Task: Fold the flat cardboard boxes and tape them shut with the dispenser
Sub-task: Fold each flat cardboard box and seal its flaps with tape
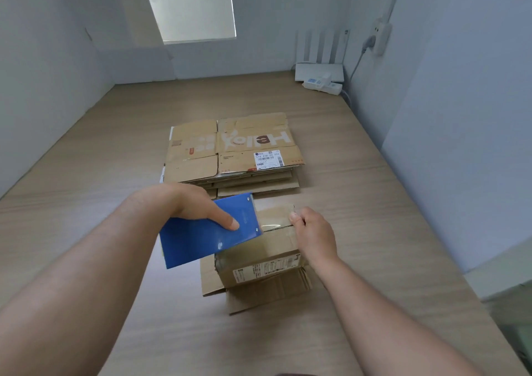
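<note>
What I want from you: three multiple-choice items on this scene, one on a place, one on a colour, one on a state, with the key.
1. Where does the stack of flat boxes lie?
A) beyond the folded box on the table
B) on top of the folded box
C) in the person's lap

2. What colour is the dispenser?
A) red
B) blue
C) white

3. What is the left hand doing?
A) lying flat on the table
B) gripping a flat box
C) holding the dispenser

Key: 1 A, the stack sits farther away than the folded box; 2 B, its body is plain blue; 3 C, it grips the dispenser over the folded box.
</note>
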Demonstrator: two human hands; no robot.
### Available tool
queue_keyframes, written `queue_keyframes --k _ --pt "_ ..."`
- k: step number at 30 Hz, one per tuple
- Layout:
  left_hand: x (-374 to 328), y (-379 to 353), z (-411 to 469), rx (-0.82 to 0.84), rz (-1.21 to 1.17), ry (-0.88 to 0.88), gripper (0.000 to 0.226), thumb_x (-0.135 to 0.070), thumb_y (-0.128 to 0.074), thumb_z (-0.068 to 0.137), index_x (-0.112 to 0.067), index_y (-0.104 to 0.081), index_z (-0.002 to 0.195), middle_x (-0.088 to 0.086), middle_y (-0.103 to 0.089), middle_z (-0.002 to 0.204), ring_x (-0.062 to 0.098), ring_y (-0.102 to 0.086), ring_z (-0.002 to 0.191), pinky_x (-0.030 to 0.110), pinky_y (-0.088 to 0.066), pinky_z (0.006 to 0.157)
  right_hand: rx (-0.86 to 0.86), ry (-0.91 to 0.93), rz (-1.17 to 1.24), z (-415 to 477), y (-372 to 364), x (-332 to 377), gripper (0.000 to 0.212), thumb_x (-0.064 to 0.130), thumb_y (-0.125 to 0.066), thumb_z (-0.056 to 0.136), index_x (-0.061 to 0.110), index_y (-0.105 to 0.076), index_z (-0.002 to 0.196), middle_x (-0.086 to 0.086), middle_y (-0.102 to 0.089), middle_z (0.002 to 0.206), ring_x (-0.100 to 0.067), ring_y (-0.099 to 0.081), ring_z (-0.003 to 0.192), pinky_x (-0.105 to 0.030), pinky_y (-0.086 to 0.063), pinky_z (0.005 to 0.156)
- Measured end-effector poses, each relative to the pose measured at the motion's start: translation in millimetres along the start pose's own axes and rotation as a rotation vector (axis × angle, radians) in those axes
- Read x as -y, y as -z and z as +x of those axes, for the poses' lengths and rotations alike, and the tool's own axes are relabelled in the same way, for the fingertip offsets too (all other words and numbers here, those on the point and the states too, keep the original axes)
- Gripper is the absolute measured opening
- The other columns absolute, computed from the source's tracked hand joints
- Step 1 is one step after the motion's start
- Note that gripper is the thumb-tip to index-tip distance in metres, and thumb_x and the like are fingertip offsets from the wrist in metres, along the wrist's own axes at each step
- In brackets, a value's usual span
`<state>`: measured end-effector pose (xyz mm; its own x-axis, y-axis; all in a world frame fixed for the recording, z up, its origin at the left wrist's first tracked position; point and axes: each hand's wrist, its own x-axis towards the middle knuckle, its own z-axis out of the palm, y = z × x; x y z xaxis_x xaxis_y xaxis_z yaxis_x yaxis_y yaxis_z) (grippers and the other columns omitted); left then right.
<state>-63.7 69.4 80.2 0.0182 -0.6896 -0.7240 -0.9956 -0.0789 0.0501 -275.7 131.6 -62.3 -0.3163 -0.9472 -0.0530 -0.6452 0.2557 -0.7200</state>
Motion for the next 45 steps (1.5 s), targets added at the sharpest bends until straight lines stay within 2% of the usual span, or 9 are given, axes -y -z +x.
queue_keyframes --k 6,10,15,18,22,28,39,42,45 --pt "26 10 -9 0.031 -0.007 0.023 0.067 -0.075 -0.073 0.054 -0.022 -0.065 0.094 0.0 -0.067 0.097 0.019 -0.065 0.09 0.035 -0.049 0.089 0.012 -0.01 0.003 -1 -1 1 0.029 0.03 -0.044 0.098 0.011 -0.053 0.078 -0.002 -0.056 0.083 -0.018 -0.049 0.073 -0.028 -0.029 0.053" --pt "72 17 -19 0.065 -0.031 0.133 0.09 -0.076 -0.075 0.023 -0.019 -0.067 0.092 0.002 -0.069 0.094 0.019 -0.066 0.088 0.033 -0.049 0.084 0.017 -0.011 -0.014 2 -3 0 0.029 0.03 -0.044 0.098 0.013 -0.051 0.076 -0.003 -0.056 0.082 -0.017 -0.048 0.071 -0.025 -0.028 0.052" --pt "83 3 -12 0.097 -0.083 0.134 0.094 -0.078 -0.077 0.021 -0.02 -0.065 0.094 0.002 -0.068 0.098 0.021 -0.065 0.092 0.036 -0.048 0.093 0.019 0.004 -0.041 1 -3 6 0.027 0.029 -0.046 0.098 0.016 -0.052 0.076 -0.002 -0.056 0.082 -0.018 -0.048 0.075 -0.025 -0.027 0.053" --pt "90 0 -5 0.105 -0.113 0.134 0.095 -0.08 -0.077 0.02 -0.02 -0.064 0.093 0.002 -0.067 0.098 0.02 -0.064 0.09 0.034 -0.048 0.088 0.02 0.008 -0.051 1 -2 7 0.028 0.028 -0.046 0.098 0.022 -0.047 0.071 0.001 -0.055 0.081 -0.018 -0.047 0.076 -0.029 -0.027 0.056" --pt "99 1 1 0.114 -0.174 0.109 0.085 -0.073 -0.08 0.028 -0.018 -0.069 0.092 0.003 -0.072 0.093 0.022 -0.069 0.087 0.034 -0.051 0.087 0.01 0.017 -0.064 -1 -3 9 0.037 0.027 -0.047 0.098 0.022 -0.038 0.062 0.006 -0.047 0.069 -0.02 -0.044 0.073 -0.022 -0.024 0.052" --pt "127 3 6 0.136 -0.201 0.144 0.091 -0.069 -0.082 0.019 -0.015 -0.073 0.091 0.003 -0.076 0.086 0.023 -0.071 0.084 0.034 -0.053 0.087 0.018 0.019 -0.05 -2 -3 10 0.037 0.025 -0.049 0.097 0.027 -0.039 0.061 0.008 -0.047 0.07 -0.019 -0.046 0.078 -0.031 -0.023 0.061" --pt "96 -37 37 0.025 -0.114 0.175 0.055 -0.068 -0.071 0.067 -0.02 -0.057 0.091 0.0 -0.057 0.099 0.021 -0.057 0.093 0.032 -0.044 0.084 -0.004 0.023 -0.121 1 -6 14 0.042 0.027 -0.049 0.097 0.026 -0.032 0.059 0.005 -0.041 0.065 -0.023 -0.042 0.073 -0.029 -0.021 0.051" --pt "89 -72 42 -0.124 0.144 0.183 0.048 -0.061 -0.063 0.077 -0.022 -0.059 0.104 -0.003 -0.057 0.091 0.018 -0.057 0.088 0.028 -0.044 0.075 -0.013 0.04 -0.129 -2 -4 11 0.042 0.025 -0.049 0.097 0.023 -0.032 0.059 0.005 -0.041 0.064 -0.022 -0.042 0.071 -0.03 -0.021 0.051" --pt "100 -89 48 -0.186 0.048 0.203 0.037 -0.057 -0.053 0.083 -0.022 -0.056 0.096 -0.004 -0.055 0.082 0.016 -0.056 0.082 0.026 -0.041 0.067 -0.023 0.045 -0.129 -3 -3 10 0.042 0.024 -0.049 0.097 0.02 -0.032 0.059 0.004 -0.041 0.064 -0.022 -0.04 0.068 -0.026 -0.021 0.05"
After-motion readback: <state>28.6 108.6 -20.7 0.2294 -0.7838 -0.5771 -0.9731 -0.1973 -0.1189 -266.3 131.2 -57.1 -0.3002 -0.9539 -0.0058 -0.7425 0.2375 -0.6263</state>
